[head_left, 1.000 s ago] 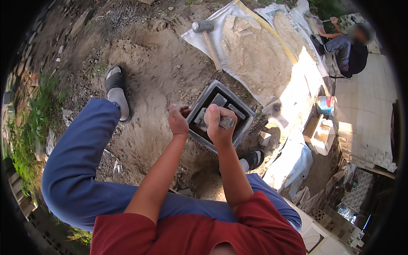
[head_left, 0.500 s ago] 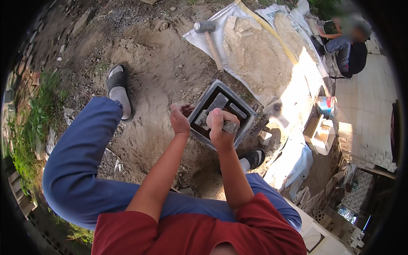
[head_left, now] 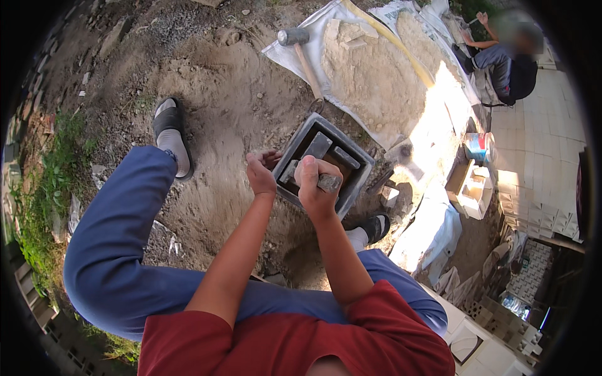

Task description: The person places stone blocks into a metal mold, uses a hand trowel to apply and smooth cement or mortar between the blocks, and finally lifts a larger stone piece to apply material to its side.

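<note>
Between my feet on the dirt stands a square grey mould box [head_left: 359, 188] with an open top. A grey block [head_left: 318, 145] and a narrow grey bar [head_left: 347, 157] show inside it. My right hand [head_left: 316, 187] is closed in a fist over the box, gripping a thick, rough grey handle [head_left: 329, 183] whose end pokes out beside the thumb. What the handle leads to is mostly covered by the hand. Against the box's left side rests my left hand [head_left: 261, 172], its fingers apart and holding nothing.
A mallet [head_left: 293, 37] lies beyond the box, partly on a white sheet [head_left: 313, 25] that bears pale sand [head_left: 357, 78]. To the right are a bucket [head_left: 480, 147], a cream-coloured block [head_left: 471, 190] and a small stone [head_left: 389, 197]. Another person [head_left: 511, 62] sits at the far right.
The scene has shifted slightly left and up in view. My right hand still grips the handle over the box, and my left hand stays beside it. The other person's hand has risen.
</note>
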Motion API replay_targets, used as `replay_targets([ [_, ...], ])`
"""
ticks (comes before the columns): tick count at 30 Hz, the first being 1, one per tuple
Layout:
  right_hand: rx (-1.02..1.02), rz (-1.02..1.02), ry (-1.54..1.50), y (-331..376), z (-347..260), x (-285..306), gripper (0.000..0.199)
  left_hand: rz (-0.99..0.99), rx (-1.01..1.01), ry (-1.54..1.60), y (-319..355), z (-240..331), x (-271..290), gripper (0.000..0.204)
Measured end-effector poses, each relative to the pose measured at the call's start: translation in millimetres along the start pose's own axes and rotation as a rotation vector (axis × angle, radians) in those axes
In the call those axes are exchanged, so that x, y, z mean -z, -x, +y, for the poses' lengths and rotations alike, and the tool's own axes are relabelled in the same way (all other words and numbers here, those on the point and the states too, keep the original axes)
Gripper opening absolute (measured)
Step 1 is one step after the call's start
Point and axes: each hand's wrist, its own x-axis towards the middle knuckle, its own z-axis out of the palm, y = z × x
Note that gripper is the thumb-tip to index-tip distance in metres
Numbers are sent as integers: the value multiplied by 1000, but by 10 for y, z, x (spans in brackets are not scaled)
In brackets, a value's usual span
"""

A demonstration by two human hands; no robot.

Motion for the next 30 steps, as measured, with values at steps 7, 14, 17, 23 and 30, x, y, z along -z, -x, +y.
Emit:
replay_targets([
  [7,-46,42,-37,-36,-6,40,38,-31,20,31,14,-16,16,84],
  [14,23,49,-20,-8,-68,33,38,-37,19,-27,84,92,-43,89],
  [17,41,-82,117,-22,-19,-2,47,-27,-1,-47,60,71,5,92],
  [23,-48,-32,33,-37,81,19,48,-26,-10,-33,26,42,-42,94],
  [30,39,-30,116,-25,35,22,51,-16,-2,-45,19,26,-19,94],
])
